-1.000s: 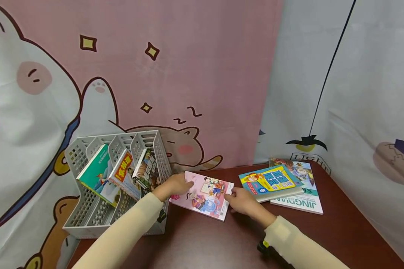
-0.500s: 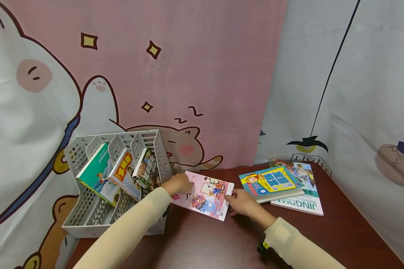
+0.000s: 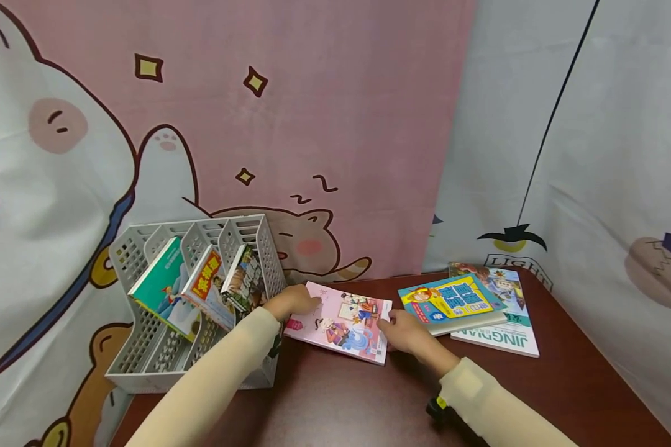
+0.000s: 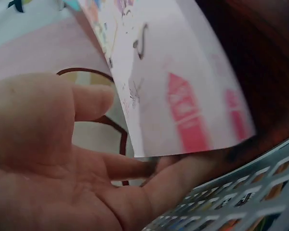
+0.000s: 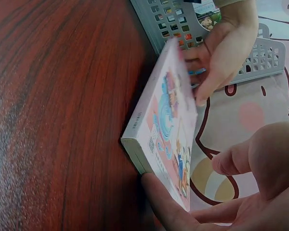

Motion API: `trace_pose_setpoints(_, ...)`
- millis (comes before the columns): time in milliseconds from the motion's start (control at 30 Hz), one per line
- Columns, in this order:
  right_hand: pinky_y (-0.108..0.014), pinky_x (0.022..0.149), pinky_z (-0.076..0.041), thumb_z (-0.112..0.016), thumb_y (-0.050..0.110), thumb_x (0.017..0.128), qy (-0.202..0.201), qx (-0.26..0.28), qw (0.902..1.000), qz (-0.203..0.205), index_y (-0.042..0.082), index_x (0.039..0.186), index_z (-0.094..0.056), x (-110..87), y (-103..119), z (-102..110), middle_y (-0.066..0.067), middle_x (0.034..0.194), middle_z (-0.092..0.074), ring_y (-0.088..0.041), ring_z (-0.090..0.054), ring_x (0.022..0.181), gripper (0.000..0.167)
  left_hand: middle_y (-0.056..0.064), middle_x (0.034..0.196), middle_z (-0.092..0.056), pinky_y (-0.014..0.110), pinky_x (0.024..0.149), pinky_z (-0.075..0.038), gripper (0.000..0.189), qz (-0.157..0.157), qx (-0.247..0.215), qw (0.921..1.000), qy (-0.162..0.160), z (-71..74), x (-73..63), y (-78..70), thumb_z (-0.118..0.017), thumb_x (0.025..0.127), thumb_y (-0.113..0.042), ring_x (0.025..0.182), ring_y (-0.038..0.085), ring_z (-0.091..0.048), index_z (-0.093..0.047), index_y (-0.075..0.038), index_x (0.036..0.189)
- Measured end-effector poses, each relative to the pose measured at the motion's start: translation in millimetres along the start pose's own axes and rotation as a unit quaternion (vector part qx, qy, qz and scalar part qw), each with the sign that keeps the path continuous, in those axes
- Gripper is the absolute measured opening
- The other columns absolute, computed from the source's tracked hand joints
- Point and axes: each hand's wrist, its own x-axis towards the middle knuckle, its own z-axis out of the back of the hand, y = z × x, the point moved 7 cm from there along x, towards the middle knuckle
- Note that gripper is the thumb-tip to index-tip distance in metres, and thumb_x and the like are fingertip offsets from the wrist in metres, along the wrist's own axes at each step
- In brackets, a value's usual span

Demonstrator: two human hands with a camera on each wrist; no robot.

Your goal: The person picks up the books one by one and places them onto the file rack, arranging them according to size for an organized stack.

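A pink softcover book (image 3: 341, 320) with cartoon figures lies face up between both hands, beside the grey file rack. My left hand (image 3: 294, 302) holds its left end, thumb above and fingers beneath; in the left wrist view the thumb (image 4: 94, 102) is at the book's edge and the fingers (image 4: 168, 187) pass under its end. My right hand (image 3: 405, 333) holds the opposite end. In the right wrist view one finger (image 5: 166, 202) meets the book's lower corner, while the thumb stands over the cover side. The fingertips under the book are mostly hidden.
The grey perforated file rack (image 3: 145, 383) at left holds a green book (image 3: 164, 287), a red-and-yellow book (image 3: 208, 282) and dark-covered books (image 3: 247, 279) in separate compartments. At right a blue-and-yellow book (image 3: 450, 301) overlaps a magazine (image 3: 500, 338) on the brown table (image 3: 335, 410). Printed cloth hangs behind.
The pink book has shifted slightly right and turned a little, with both hands staying at its ends. The left hand has moved slightly right over the second. The other books have not moved.
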Motion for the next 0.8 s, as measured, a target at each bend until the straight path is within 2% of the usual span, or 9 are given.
trace_pose_setpoints(133, -0.041, 0.087, -0.063, -0.061, 0.038, 0.112, 0.0, -0.013, 0.9999, -0.004, -0.011, 0.156, -0.05, -1.4, 0, 3, -0.026, 0.139, -0.069, -0.018, -0.072, 0.088, 0.067, 0.026, 0.125, -0.074, 0.049, 0.099, -0.059, 0.057, 0.003, -0.042, 0.9976, -0.055, 14.5, -1.8, 0.3, -0.061, 0.108, -0.04, 0.102, 0.032, -0.067, -0.07, 0.012, 0.129)
trace_pose_setpoints(200, -0.039, 0.085, -0.063, -0.062, 0.039, 0.111, 0.001, -0.013, 0.9999, -0.006, -0.011, 0.156, -0.051, -1.4, 0, 3, -0.025, 0.136, -0.07, -0.018, -0.072, 0.087, 0.068, 0.03, 0.125, -0.072, 0.052, 0.101, -0.058, 0.059, 0.005, -0.059, 0.9943, -0.089, 19.7, -3.2, 0.0, -0.063, 0.106, -0.041, 0.107, 0.036, -0.068, -0.067, 0.014, 0.129)
trace_pose_setpoints(333, -0.033, 0.077, -0.063, -0.063, 0.04, 0.111, 0.005, -0.002, 0.9999, -0.009, -0.011, 0.157, -0.05, -1.5, -1, 3, -0.024, 0.133, -0.07, -0.018, -0.073, 0.084, 0.069, 0.032, 0.127, -0.069, 0.056, 0.103, -0.056, 0.06, 0.004, -0.128, 0.9832, -0.13, 24.7, -10.8, -3.8, -0.066, 0.105, -0.041, 0.115, 0.042, -0.069, -0.056, 0.009, 0.136)
trace_pose_setpoints(433, -0.03, 0.073, -0.063, -0.063, 0.041, 0.111, 0.006, 0.004, 1.0, -0.007, -0.011, 0.158, -0.049, -1.8, 0, 3, -0.025, 0.132, -0.07, -0.018, -0.074, 0.081, 0.071, 0.03, 0.122, -0.072, 0.055, 0.098, -0.057, 0.05, -0.018, -0.173, 0.973, -0.151, 27.2, -18.0, -11.4, -0.063, 0.107, -0.038, 0.109, 0.04, -0.071, -0.051, 0.002, 0.136)
trace_pose_setpoints(633, -0.033, 0.073, -0.067, -0.063, 0.04, 0.112, 0.011, 0.04, 0.9991, -0.007, -0.01, 0.155, -0.051, -1.2, -2, 2, -0.02, 0.119, -0.072, -0.018, -0.075, 0.079, 0.068, 0.03, 0.114, -0.075, 0.057, 0.09, -0.058, 0.035, -0.073, -0.176, 0.9586, -0.212, 34.4, -38.0, -29.2, -0.058, 0.112, -0.027, 0.101, 0.04, -0.074, -0.051, -0.001, 0.136)
trace_pose_setpoints(800, -0.037, 0.076, -0.069, -0.06, 0.047, 0.114, 0.026, 0.097, 0.9948, -0.019, -0.007, 0.151, -0.054, -0.6, -8, 4, -0.017, 0.111, -0.072, -0.022, -0.075, 0.084, 0.066, 0.029, 0.109, -0.076, 0.058, 0.085, -0.058, 0.031, -0.092, -0.185, 0.9484, -0.241, 39.0, -58.4, -39.3, -0.058, 0.113, -0.024, 0.095, 0.039, -0.074, -0.05, -0.005, 0.137)
